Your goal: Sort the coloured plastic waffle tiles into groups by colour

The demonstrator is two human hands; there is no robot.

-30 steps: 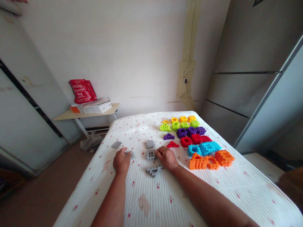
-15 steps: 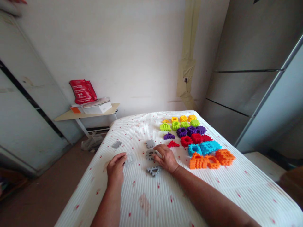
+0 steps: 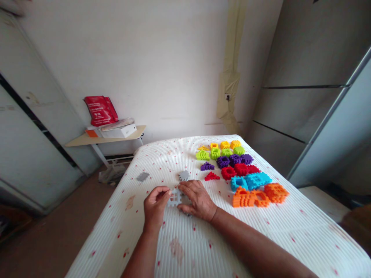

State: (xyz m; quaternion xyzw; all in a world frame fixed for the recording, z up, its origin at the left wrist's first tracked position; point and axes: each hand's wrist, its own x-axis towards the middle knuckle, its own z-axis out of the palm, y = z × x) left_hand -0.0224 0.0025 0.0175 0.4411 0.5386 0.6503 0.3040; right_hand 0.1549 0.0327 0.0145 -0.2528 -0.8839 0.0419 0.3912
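My left hand is closed, pinching the left edge of a light grey window-shaped interlocking block with toothed edges. Across from it, my right hand curves its fingers and thumb around the small pile of grey window blocks, which it mostly covers. The held block is right up against this pile. Grey toothed square blocks lie just beyond my right fingers. Under my right thumb, only a bit of the grey triangular block shows. A flat grey toothed piece lies apart at the left.
Colour-sorted blocks stand in rows on the right: orange, blue, red, purple, green and yellow. A white spotted cover drapes the surface. A side table stands at the back left.
My left hand has moved right, bringing the grey window block to the pile. My right hand has shifted slightly left and nearer, now covering more of the pile and the triangular block.
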